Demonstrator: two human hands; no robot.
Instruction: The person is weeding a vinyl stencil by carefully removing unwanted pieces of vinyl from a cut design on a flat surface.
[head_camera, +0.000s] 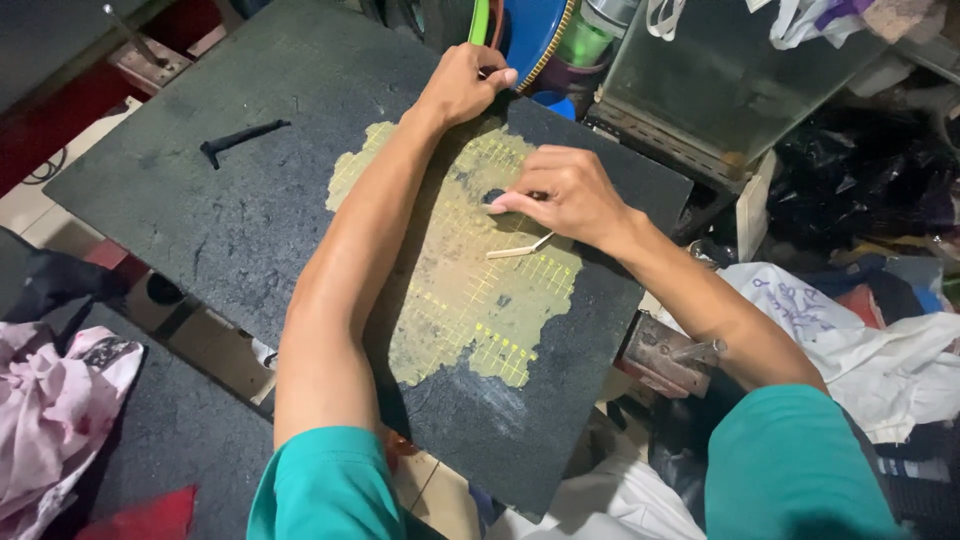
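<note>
Teal sleeves at the near edge of view; both forearms reach out over the dark work board (250, 220).

Board: large, dark grey, speckled, set at a diagonal. Its middle is worn through to a yellowish gridded patch (470, 300), ragged at the edges, with fine yellow ruled lines.

Near side of the board, left: pink crumpled cloth (50, 410) and a red scrap (150, 515) on a lower dark surface. Near side, right: white cloth with purple marks (800, 305) in a heap beside the board's right corner.

On the patch: a thin pale strip (520, 248), flat on the board. Its long axis runs roughly left-right, tilted slightly; the left end points toward the left forearm, and the right end kinks up under the right hand.

Right hand (565, 195): fingers curled and pinched together, fingertips pressed down on the patch just above the strip. Something small and dark sits at the fingertips; cannot tell what, nor whether it is gripped.

Left hand (462, 85): at the board's far edge, closed into a loose fist. Whether it holds anything cannot be told.

Left part of the board: a small black angled piece (240, 138), well apart from both hands.

Beyond the far edge: a blue round rimmed item (530, 35), a green strip beside it, and a grey-green box (720, 80).
</note>
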